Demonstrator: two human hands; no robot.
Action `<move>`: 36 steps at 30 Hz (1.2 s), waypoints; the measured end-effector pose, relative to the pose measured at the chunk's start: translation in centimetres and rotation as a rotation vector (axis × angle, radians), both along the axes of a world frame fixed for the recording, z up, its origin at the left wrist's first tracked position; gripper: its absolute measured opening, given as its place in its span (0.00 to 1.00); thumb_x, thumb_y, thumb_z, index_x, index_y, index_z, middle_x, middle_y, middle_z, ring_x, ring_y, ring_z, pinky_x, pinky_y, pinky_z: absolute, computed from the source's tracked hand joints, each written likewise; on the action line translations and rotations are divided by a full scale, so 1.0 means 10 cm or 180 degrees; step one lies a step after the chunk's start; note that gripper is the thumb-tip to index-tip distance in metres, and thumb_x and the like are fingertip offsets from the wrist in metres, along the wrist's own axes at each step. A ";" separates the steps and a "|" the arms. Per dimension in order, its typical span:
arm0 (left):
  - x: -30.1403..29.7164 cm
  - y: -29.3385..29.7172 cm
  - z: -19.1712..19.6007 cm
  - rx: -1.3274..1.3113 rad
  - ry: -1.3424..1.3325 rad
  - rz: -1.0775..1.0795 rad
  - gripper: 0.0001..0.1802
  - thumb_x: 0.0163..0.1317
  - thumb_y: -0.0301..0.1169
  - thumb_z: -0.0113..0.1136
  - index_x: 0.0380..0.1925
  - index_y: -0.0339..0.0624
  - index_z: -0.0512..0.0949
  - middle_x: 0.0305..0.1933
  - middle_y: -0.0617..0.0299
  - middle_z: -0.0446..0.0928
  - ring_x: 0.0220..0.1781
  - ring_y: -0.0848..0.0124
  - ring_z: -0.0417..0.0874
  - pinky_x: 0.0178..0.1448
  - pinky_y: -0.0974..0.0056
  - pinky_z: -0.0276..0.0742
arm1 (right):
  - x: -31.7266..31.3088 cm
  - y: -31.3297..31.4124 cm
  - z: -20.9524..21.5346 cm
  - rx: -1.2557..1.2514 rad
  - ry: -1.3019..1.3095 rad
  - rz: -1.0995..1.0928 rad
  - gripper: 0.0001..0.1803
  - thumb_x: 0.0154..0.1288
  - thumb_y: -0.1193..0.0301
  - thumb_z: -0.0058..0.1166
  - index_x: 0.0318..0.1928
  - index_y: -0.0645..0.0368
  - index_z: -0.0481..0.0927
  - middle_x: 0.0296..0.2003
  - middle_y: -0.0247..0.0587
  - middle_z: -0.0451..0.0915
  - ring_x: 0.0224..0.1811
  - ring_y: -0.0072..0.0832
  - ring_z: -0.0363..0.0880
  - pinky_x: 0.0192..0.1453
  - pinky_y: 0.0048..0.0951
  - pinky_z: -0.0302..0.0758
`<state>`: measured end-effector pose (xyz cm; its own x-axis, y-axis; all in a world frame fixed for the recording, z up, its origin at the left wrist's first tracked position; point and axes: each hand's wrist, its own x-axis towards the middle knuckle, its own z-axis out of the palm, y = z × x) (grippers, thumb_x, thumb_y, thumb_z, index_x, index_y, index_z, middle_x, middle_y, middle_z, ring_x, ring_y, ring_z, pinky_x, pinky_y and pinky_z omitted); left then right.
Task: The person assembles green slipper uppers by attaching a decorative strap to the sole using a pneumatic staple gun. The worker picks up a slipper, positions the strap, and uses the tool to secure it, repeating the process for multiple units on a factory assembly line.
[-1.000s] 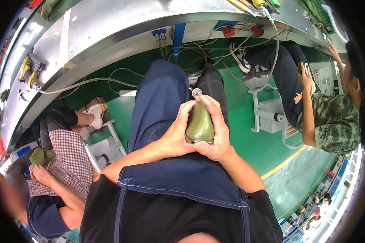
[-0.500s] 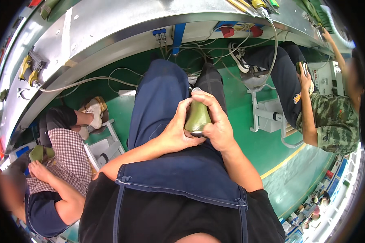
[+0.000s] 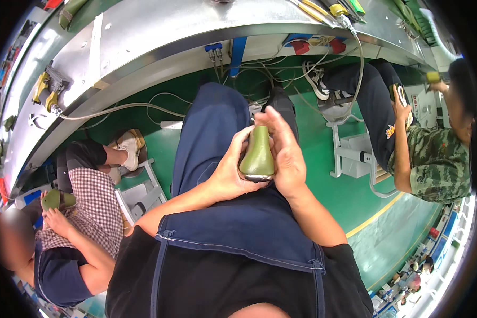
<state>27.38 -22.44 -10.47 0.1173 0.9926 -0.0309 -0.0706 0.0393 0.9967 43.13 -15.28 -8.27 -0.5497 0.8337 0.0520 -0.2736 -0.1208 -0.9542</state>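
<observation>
While the left hand (image 3: pixel 231 168) cups the green piece (image 3: pixel 257 158) from the side and beneath, its fingers curled around it in a firm hold, the right hand (image 3: pixel 289 161) stands spread beside it in the head view, fingers nearly straight, a little blurred, and gripping nothing; whether its palm touches the piece I cannot tell. The piece sits above the lap, between the hands, narrow end pointing away and wide rounded end, with a dark shiny rim, toward the body. To handle it well here, I would let the left hand alone carry the weight, keep its thumb clear of the smooth upper face, and bring the right palm flat and evenly along the side, since poking fingertips could mark the glossy surface. Beyond the knees runs a metal bench (image 3: pixel 159 32) with a yellow tool (image 3: pixel 42 90) on it, its hose (image 3: pixel 122 112) hanging below the edge.
</observation>
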 end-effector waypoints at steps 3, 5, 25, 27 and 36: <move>-0.10 0.13 0.04 0.1138 0.0534 0.0335 0.66 0.49 0.29 0.87 0.81 0.39 0.50 0.80 0.47 0.59 0.77 0.57 0.71 0.77 0.53 0.70 | 0.02 0.08 0.12 0.0245 -0.0181 -0.0281 0.47 0.81 0.39 0.46 0.82 0.64 0.58 0.77 0.52 0.64 0.80 0.40 0.64 0.80 0.43 0.63; -0.20 0.25 0.09 0.1682 0.0900 0.0564 0.63 0.49 0.26 0.85 0.80 0.36 0.51 0.80 0.44 0.58 0.74 0.55 0.75 0.76 0.53 0.71 | 0.03 0.13 0.26 0.0550 -0.0402 -0.0247 0.45 0.81 0.41 0.48 0.81 0.65 0.60 0.76 0.52 0.65 0.79 0.40 0.65 0.80 0.44 0.64; -1.82 1.18 1.21 0.3611 0.3092 0.1725 0.52 0.51 0.25 0.81 0.73 0.33 0.60 0.72 0.36 0.68 0.71 0.43 0.75 0.75 0.46 0.73 | -0.39 0.98 1.10 0.1788 -0.1042 0.0006 0.27 0.79 0.57 0.60 0.67 0.65 0.78 0.64 0.50 0.78 0.65 0.37 0.81 0.63 0.36 0.81; -2.07 1.49 1.19 0.3743 0.3348 0.1935 0.52 0.48 0.25 0.81 0.73 0.34 0.61 0.73 0.37 0.68 0.72 0.42 0.73 0.76 0.45 0.71 | -0.55 1.20 1.20 0.1936 -0.1219 0.0009 0.25 0.80 0.61 0.59 0.66 0.66 0.79 0.63 0.50 0.79 0.64 0.37 0.81 0.62 0.35 0.82; -2.62 2.01 0.85 0.2449 0.3402 0.1038 0.68 0.43 0.50 0.86 0.79 0.39 0.55 0.77 0.43 0.62 0.78 0.43 0.65 0.82 0.43 0.58 | -1.91 2.05 1.31 0.3293 -0.2790 -0.0316 0.43 0.59 0.51 0.76 0.68 0.64 0.77 0.77 0.73 0.56 0.78 0.66 0.59 0.78 0.57 0.65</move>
